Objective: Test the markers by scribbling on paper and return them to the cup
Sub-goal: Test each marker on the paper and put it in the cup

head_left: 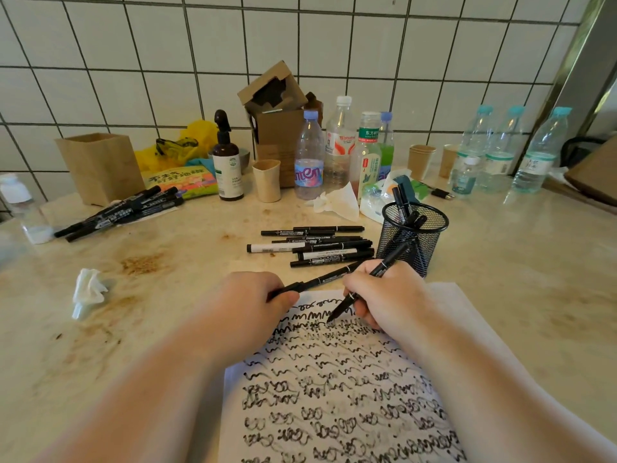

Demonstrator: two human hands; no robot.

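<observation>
Centrally, two bare forearms reach forward over a stained, cream table [500, 262], seen from a head camera looking down.

The right hand [390, 292] pinches a black marker [364, 289] in a writing grip, fingers curled round the barrel. Its tip touches the paper [334, 396] near the sheet's upper edge, among rows of black scribbles that cover most of the sheet. The marker leans up and to the right, its far end pointing toward the cup.

The left hand [257, 299] rests at the paper's top left corner. Its fingers are curled round the end of a second marker [320, 280], which lies nearly level and runs rightward toward the right hand.

The cup [414, 238], a black wire mesh holder, stands upright just beyond the right hand. Several markers lean inside it.

A pile of markers [314, 245] lies flat on the table just left of the cup, between it and the left hand, mostly parallel. Another bundle [123, 212] lies well apart at the far left, in front of a wooden box [100, 168].

A crumpled tissue [88, 292] sits left of the left hand. Along the white tiled wall [133, 61] stand a dark spray bottle [228, 162], a beige cup [266, 180], a cardboard box [277, 128], several plastic water bottles [309, 162] and paper cups [421, 160].
</observation>
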